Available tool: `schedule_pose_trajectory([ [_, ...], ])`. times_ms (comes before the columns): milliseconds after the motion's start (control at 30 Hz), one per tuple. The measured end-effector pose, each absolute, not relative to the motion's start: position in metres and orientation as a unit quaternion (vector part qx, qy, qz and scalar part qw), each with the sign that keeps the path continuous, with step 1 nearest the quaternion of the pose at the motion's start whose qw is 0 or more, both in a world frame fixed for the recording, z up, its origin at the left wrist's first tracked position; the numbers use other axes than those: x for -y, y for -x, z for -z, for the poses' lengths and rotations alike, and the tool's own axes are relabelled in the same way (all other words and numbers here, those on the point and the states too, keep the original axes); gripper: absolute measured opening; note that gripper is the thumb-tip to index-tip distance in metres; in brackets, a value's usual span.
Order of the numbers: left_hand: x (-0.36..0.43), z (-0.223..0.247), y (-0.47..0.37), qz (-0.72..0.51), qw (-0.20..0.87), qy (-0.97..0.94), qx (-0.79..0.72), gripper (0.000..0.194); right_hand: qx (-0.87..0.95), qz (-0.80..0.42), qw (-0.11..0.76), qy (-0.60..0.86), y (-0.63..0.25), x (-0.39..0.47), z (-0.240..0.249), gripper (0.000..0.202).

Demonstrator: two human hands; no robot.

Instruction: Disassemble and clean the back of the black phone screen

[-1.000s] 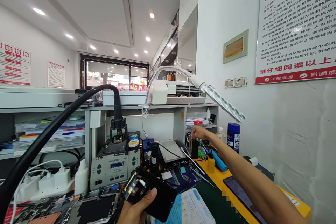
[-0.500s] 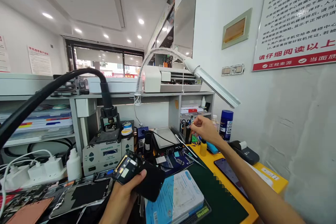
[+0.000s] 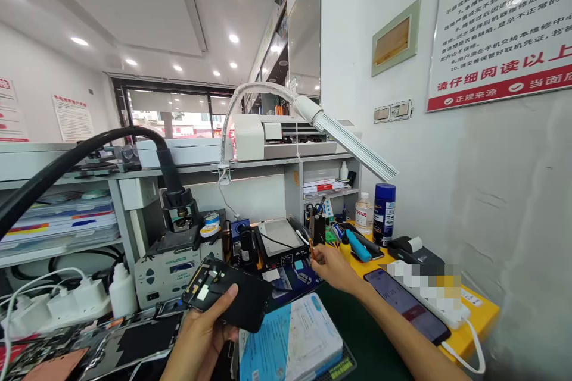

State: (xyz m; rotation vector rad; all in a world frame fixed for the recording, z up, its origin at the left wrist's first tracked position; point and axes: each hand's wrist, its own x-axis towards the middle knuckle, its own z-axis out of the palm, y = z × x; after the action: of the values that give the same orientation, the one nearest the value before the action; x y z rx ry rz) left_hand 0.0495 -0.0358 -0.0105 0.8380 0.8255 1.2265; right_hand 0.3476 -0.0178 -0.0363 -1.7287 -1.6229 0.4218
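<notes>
My left hand grips an opened smartphone, thumb across its dark back. Small metal parts show at the phone's upper left end. Over the bench to the right, my right hand pinches a slim copper-coloured tool that points upward; its exact kind is too small to make out. Beneath the phone lies a blue-and-white box. Just behind my right hand are the tool holder and a small yellow bottle.
A gooseneck lamp arches over the bench. Rework station, hot plate and white bottle stand at the back and left. At right are a lit phone, a power strip and a blue spray can.
My right hand has come down and left from the tool holder, and the copper-coloured tool now shows in its fingers. The smartphone has turned slightly in my left hand. The view has shifted somewhat.
</notes>
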Motion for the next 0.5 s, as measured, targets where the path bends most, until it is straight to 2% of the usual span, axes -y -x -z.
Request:
schedule_pose_trajectory([
  [100,0.043,0.008,-0.054,-0.538,0.667,-0.37,-0.358,0.027,0.634,-0.177,0.352,0.666,-0.353,0.023,0.043,0.028],
  [200,0.052,0.014,-0.057,-0.562,0.655,-0.367,-0.347,0.027,0.626,-0.21,0.384,0.645,-0.348,0.029,0.036,0.025],
  [267,0.056,0.02,-0.058,-0.588,0.642,-0.351,-0.345,0.029,0.619,-0.248,0.425,0.612,-0.334,0.036,0.02,0.022],
  [400,0.062,0.03,-0.058,-0.604,0.623,-0.36,-0.343,0.028,0.623,-0.349,0.494,0.496,-0.286,0.061,-0.023,0.035],
  [500,0.065,0.03,-0.058,-0.617,0.609,-0.373,-0.331,0.03,0.617,-0.388,0.547,0.411,-0.252,0.081,-0.042,0.031],
])
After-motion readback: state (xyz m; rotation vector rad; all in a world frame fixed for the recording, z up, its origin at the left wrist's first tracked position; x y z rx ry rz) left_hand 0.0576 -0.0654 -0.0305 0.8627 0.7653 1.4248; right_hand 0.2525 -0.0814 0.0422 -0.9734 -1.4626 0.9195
